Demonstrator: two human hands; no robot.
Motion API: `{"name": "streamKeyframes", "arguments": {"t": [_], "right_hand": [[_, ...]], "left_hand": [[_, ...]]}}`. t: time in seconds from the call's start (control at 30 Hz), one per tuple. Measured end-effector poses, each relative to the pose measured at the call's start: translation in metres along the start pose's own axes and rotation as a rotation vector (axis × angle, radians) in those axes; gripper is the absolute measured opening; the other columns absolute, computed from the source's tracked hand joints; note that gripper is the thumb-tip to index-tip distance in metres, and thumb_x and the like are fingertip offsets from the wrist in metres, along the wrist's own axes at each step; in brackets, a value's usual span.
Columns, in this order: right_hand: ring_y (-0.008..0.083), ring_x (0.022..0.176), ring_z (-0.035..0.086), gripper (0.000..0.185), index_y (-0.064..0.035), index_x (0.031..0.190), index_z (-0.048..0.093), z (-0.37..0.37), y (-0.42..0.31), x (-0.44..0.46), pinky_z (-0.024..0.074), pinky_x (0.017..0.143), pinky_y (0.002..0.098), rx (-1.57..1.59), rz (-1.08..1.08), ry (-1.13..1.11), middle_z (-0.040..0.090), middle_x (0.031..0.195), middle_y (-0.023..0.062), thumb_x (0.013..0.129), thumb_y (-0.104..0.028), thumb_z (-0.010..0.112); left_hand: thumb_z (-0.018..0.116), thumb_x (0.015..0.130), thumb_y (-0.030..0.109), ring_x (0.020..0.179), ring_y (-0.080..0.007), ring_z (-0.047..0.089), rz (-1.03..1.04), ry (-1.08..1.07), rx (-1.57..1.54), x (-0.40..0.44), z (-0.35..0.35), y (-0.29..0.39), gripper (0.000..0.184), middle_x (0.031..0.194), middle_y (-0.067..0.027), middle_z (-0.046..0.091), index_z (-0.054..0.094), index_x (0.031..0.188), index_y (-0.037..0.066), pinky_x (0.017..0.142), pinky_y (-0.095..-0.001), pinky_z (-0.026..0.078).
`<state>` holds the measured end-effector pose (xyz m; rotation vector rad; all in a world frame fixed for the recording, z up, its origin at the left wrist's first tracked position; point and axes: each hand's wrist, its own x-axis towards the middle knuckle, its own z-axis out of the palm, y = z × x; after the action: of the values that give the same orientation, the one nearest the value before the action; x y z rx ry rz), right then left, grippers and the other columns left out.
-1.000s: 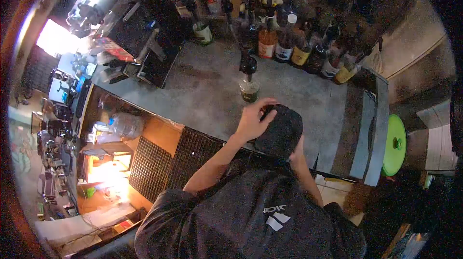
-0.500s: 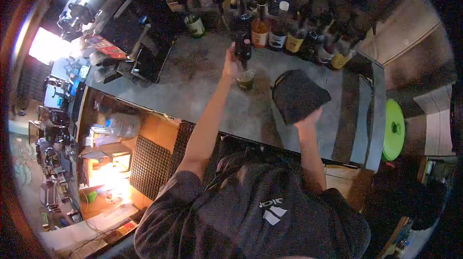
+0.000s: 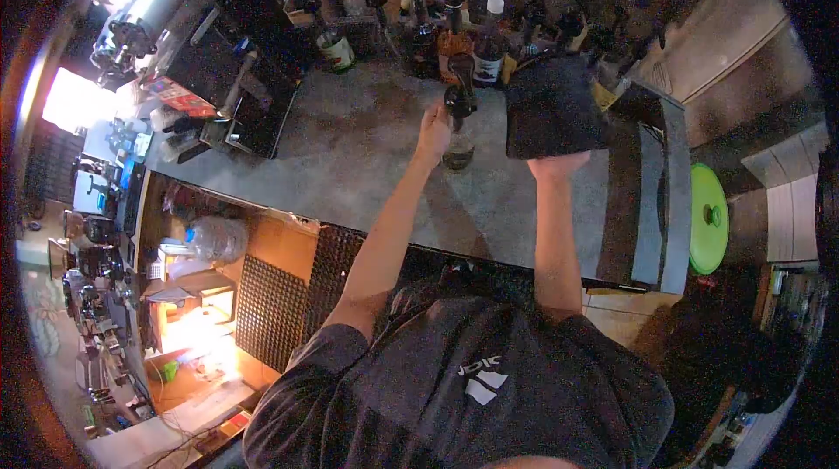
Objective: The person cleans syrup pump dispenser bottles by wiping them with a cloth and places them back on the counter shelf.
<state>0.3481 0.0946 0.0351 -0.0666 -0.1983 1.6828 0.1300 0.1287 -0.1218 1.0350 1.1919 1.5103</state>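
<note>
My left hand (image 3: 434, 132) is at the left side of a dark, upright bottle-like thing (image 3: 461, 100). Its fingers look curled against it, though the grip is partly hidden. The lower part of that thing, or a small glass under it, is clear and stands on the grey counter (image 3: 367, 145); I cannot tell which. My right hand (image 3: 559, 165) is closed on the lower edge of a black flat piece (image 3: 557, 111), perhaps stiff cloth or a fan, held up above the counter. It hides some of the bottles behind.
Several bottles line the back, among them one with a white cap (image 3: 495, 6) and a green one (image 3: 335, 51). Dark equipment (image 3: 253, 106) stands at the left. A green round lid (image 3: 710, 219) is beyond the right edge. Below left is a lit shelf (image 3: 197, 312).
The black flat piece has swung up and away from me in my right hand and faces me more squarely. My left hand has shifted slightly right and nearer. The haze over the counter looks thinner.
</note>
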Motion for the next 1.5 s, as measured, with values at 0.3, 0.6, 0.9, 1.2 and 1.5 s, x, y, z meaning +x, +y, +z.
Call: {"name": "streamKeyframes", "arguments": {"t": [0.3,0.6,0.9,1.2,1.5], "right_hand": [[0.0295,0.122,0.041,0.041,-0.0005,0.131,0.041,-0.129,0.101,-0.022,0.0335,0.102,0.04,-1.728,-0.732,-0.08,0.039,0.136,0.0123,0.094,-0.02,0.041],[0.021,0.114,0.046,0.039,-0.0004,0.126,0.043,-0.088,0.098,-0.014,0.0403,0.094,0.0349,-1.171,-0.432,0.024,0.046,0.128,0.0077,0.095,-0.025,0.041],[0.0298,0.121,0.041,0.039,-0.0037,0.126,0.046,-0.183,0.093,-0.018,0.0286,0.103,0.0415,-1.806,-0.624,0.016,0.048,0.129,0.0152,0.089,-0.014,0.048],[0.0219,0.098,0.056,0.033,-0.0031,0.112,0.058,-0.147,0.062,0.0,0.0437,0.086,0.0349,-1.286,-0.555,-0.067,0.06,0.109,0.0094,0.096,-0.025,0.039],[0.0284,0.115,0.049,0.043,-0.0052,0.12,0.053,-0.058,0.032,-0.017,0.0379,0.1,0.0395,-0.311,-0.073,0.422,0.053,0.125,0.0085,0.095,-0.035,0.034]], "left_hand": [[0.025,0.091,0.001,0.134,-0.0215,0.027,0.392,-0.005,0.347,-0.033,0.049,0.051,0.054,0.143,-0.0102,0.033,0.02,0.144,0.007,0.11,-0.03,0.017],[0.03,0.098,0.008,0.133,-0.0163,0.019,-0.105,0.007,-0.281,-0.058,0.061,0.05,0.047,0.145,-0.0049,0.019,0.016,0.142,0.009,0.106,-0.0274,0.018],[0.032,0.099,0.018,0.122,-0.0163,0.031,0.021,0.082,-0.11,-0.091,0.049,0.076,0.038,0.133,-0.006,0.032,0.029,0.135,0.005,0.103,-0.028,0.023],[0.043,0.095,0.017,0.109,-0.0183,0.044,0.329,0.246,0.041,-0.124,0.064,0.172,0.023,0.111,-0.0054,0.048,0.049,0.112,0.003,0.099,-0.0307,0.03],[0.06,0.078,0.042,0.062,-0.0178,0.037,0.834,0.002,-0.515,-0.229,0.09,0.394,0.034,0.076,-0.0013,0.04,0.053,0.084,0.009,0.061,-0.0313,0.029]]}}
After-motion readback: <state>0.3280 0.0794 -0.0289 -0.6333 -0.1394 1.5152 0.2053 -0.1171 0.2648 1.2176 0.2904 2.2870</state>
